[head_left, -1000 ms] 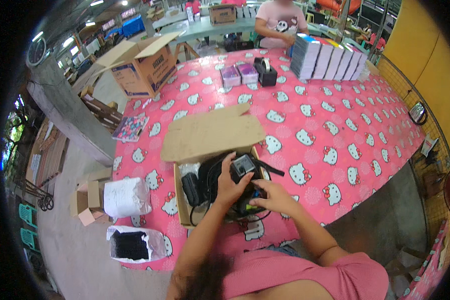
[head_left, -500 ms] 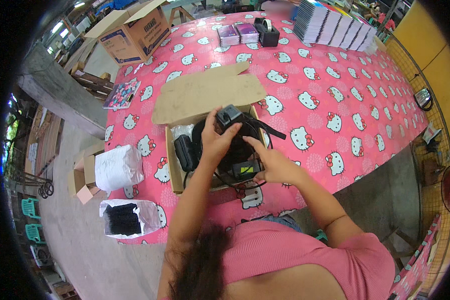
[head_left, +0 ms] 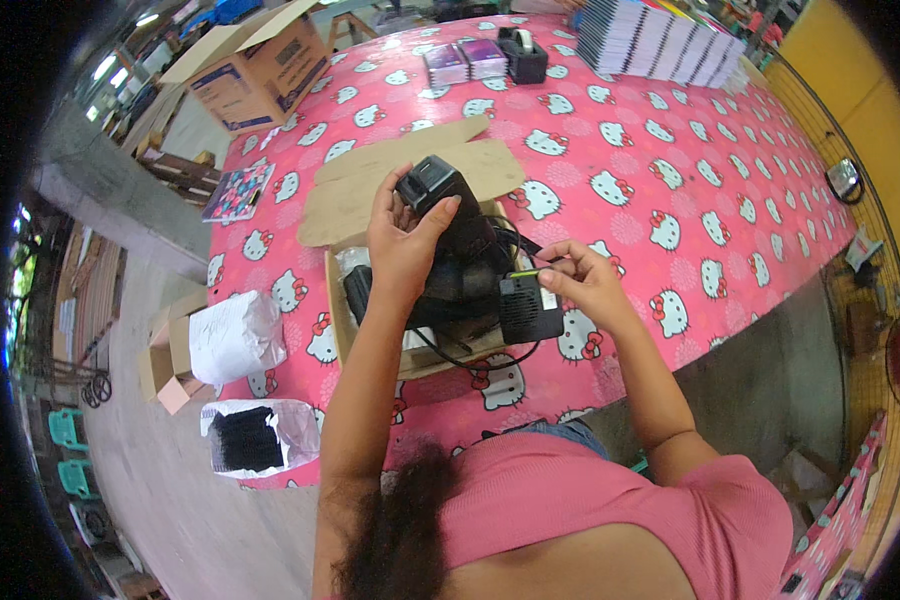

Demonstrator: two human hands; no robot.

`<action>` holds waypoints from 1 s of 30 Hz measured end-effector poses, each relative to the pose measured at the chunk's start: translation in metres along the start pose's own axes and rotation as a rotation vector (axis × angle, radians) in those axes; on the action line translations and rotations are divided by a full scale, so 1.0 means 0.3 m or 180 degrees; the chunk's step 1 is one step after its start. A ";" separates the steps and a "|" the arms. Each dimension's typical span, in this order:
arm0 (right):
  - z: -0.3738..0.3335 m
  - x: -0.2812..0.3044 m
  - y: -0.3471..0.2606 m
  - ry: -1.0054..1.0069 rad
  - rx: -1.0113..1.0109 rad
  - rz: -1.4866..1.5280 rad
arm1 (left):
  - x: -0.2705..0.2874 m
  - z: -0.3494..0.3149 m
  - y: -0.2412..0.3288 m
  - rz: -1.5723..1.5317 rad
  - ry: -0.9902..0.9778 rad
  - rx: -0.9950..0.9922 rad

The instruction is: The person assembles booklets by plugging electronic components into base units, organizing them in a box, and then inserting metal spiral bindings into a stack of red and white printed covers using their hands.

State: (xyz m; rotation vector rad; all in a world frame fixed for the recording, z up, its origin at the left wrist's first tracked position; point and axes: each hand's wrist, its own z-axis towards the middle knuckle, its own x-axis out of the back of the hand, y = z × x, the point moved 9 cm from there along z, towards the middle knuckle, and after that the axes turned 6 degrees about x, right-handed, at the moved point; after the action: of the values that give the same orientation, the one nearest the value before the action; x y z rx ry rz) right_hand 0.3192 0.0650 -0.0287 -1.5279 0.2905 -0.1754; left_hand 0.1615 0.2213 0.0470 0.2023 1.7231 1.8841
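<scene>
My left hand (head_left: 402,240) is closed round a black boxy device (head_left: 436,182) with a strap-like black part below it, raised over an opened cardboard box (head_left: 350,200). In my right hand (head_left: 588,285), fingers and thumb pinch the upper edge of a small black vented block (head_left: 530,312) with a yellow-green strip on top. It hangs over the right side of the box. Black cable (head_left: 465,366) loops out past the box's near edge. Inside the box, partly behind my left forearm, lies a black case (head_left: 358,290). My hands hide part of the contents.
A pink patterned cloth covers the table. Nearby at left are a white wrapped bundle (head_left: 235,338), an opened white pack with black contents (head_left: 245,440) and a notebook (head_left: 238,192). Farther back stand a large carton (head_left: 260,75), a tape dispenser (head_left: 525,62) and stacked spiral notebooks (head_left: 650,45).
My left hand has lifted the black device higher and turned it. My right hand, earlier beside the vented block with fingers apart, now grips the block and has raised and tilted it.
</scene>
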 end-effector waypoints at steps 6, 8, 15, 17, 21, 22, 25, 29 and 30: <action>-0.163 0.254 0.050 0.0970 -0.0011 -0.0250 | -0.302 0.013 -0.043 -0.0318 -0.1081 -0.0226; -0.218 0.316 0.092 0.1142 -0.0122 -0.0341 | -0.385 0.024 -0.100 -0.0123 -0.1182 -0.0179; -0.289 0.424 0.246 0.1296 -0.0476 -0.0598 | -0.552 0.018 -0.318 0.0109 -0.1592 0.0037; -0.295 0.431 0.256 0.1306 -0.0476 -0.0775 | -0.564 0.014 -0.361 0.0089 -0.1670 0.0070; -0.307 0.428 0.253 0.1300 -0.0568 -0.1131 | -0.558 0.024 -0.420 0.0596 -0.1715 0.0033; -0.307 0.430 0.249 0.1292 -0.0612 -0.1262 | -0.558 0.027 -0.425 0.0676 -0.1683 -0.0043; -0.283 0.420 0.184 0.1074 -0.0237 -0.1943 | -0.556 0.032 -0.439 0.0806 -0.1589 -0.0071; -0.249 0.450 0.090 0.1285 -0.0042 -0.2641 | -0.559 0.025 -0.409 0.0992 -0.1580 -0.0426; -0.237 0.451 0.046 0.1414 0.0264 -0.2480 | -0.555 0.025 -0.417 0.0984 -0.1542 -0.0319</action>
State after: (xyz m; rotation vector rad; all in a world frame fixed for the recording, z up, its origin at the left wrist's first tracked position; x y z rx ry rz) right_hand 0.4264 -0.0419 -0.0542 -1.4406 0.0178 -1.1349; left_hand 0.3407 0.1450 -0.0275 0.8523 1.3184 1.9212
